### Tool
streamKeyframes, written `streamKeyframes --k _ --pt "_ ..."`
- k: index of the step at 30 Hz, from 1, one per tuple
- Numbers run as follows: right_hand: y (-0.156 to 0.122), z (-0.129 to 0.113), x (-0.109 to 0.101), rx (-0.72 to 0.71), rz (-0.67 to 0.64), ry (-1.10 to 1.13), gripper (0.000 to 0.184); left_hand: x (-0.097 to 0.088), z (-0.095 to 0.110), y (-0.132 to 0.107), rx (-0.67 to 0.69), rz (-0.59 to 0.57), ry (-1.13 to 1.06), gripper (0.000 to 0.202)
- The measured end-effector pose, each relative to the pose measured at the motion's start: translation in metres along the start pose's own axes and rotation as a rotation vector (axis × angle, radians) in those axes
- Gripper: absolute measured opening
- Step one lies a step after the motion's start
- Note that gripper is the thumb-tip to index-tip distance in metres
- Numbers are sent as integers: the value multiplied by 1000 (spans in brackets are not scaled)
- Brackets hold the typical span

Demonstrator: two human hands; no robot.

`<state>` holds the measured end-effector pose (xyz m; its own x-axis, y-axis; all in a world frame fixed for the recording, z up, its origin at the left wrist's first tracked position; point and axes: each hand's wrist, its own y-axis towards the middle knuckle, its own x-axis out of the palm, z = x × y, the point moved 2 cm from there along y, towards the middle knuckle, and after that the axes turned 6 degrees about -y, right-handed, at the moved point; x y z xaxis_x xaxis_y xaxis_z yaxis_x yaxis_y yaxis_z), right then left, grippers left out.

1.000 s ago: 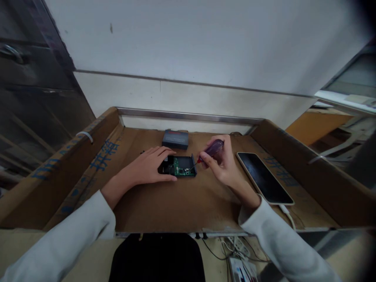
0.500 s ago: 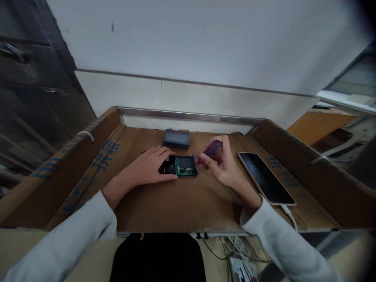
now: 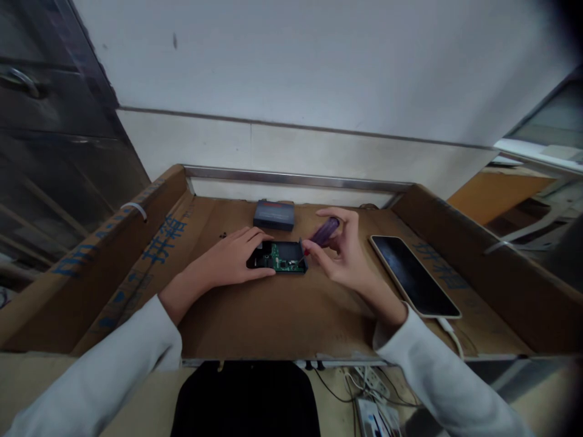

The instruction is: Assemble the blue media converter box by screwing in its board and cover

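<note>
My left hand [image 3: 237, 258] grips the left end of an open dark case [image 3: 304, 264], thumb along the near edge and fingers over the far side. Inside the case lies a green circuit board [image 3: 283, 264]; its left part is hidden under my hand. In my right hand [image 3: 341, 252] is a screwdriver [image 3: 326, 232] with a purple handle and a red collar. Its thin shaft slants down to the board's right end. The index finger stands away from the handle, while the thumb presses near the collar.
A dark blue-grey box [image 3: 274, 215] lies behind the case. Small dark bits, perhaps screws [image 3: 223, 235], lie to the left. On the right rests a phone [image 3: 414, 276] with a white cable [image 3: 450, 335]. Cardboard walls [image 3: 483, 255] border the work surface at both sides.
My right index finger has lifted off and straightened, and the screwdriver handle has shifted slightly left. The left hand and the case stay in place.
</note>
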<state>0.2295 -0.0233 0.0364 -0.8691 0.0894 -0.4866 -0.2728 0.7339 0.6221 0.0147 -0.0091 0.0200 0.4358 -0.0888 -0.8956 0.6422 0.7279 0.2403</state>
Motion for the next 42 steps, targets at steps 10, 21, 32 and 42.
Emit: streamKeyframes --k 10,21,32,42 --pt "5 -11 -4 -90 -195 -138 32 2 -4 -2 -25 14 -70 55" --pt "45 -50 -20 -110 -408 -675 35 2 -5 -3 -33 20 -67 57" --pt "45 -40 -24 -6 -569 -290 28 0 -5 -2 -26 -3 -60 61" --pt "61 -54 -20 -34 -446 -764 39 1 -4 -3 -45 8 -50 57"
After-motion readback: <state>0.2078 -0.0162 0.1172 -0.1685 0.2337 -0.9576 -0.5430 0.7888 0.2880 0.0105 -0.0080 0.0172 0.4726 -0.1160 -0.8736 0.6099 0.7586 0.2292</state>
